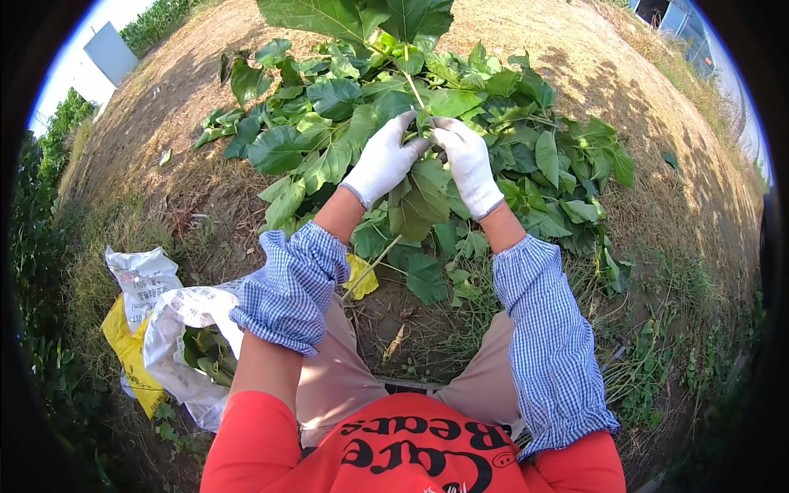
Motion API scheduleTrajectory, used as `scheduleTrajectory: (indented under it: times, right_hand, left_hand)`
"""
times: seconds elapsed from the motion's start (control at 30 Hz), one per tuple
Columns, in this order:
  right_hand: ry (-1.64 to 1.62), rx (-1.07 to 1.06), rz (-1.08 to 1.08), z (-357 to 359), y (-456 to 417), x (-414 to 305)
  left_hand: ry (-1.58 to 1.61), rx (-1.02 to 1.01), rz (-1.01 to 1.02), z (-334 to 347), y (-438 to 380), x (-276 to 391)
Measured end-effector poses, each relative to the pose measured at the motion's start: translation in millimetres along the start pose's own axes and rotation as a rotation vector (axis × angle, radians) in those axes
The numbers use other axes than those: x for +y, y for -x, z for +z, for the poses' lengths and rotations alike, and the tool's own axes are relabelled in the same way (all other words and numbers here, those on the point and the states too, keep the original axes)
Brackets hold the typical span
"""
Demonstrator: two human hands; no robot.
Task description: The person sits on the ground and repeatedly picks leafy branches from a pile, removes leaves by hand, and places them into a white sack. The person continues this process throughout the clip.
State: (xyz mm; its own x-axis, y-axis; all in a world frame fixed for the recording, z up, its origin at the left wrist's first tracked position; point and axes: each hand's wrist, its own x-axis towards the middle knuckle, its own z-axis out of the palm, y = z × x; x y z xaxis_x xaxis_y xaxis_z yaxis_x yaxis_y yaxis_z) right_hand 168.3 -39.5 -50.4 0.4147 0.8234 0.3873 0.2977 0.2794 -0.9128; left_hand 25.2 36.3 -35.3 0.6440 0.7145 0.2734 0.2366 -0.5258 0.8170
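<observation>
Both hands wear white knit gloves with grey fingertips and meet over a heap of cut leafy branches (333, 101). My left hand (385, 157) grips a leafy branch (413, 88) between thumb and fingers. From the other side, the bent fingers of my right hand (466, 161) close on the same branch, near its leaf joints. The pale stem runs away from me to broad green leaves (345, 21) at the top of the view. A large drooping leaf (422, 200) hangs below the hands. My fingers partly hide the spot where they grip.
A white woven sack (163, 342) with leaves inside stands open by my left leg. A yellow and white sack (126, 351) lies beside it. A bare stalk (373, 266) and a yellow leaf (360, 277) lie before my knees. Dry grass and soil (616, 68) surround the heap.
</observation>
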Motion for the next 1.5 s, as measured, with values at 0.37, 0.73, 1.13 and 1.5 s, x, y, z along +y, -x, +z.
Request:
scheduleTrajectory:
  times: [0.37, 0.73, 1.13, 1.5]
  right_hand:
    - [0.118, 0.075, 0.010, 0, -3, -10]
    - [-0.479, 0.108, 0.291, -8, -3, -25]
    - [-0.393, -0.164, 0.317, -51, -1, -22]
    - [-0.337, -0.411, 0.316, -17, 14, -27]
  left_hand:
    - [-0.320, -0.011, 0.169, 18, 10, 13]
    - [-0.615, -0.102, 0.403, 37, 32, 32]
    - [-0.456, 0.299, 0.341, 2, 26, 40]
    - [-0.735, 0.344, 0.384, -23, 12, 20]
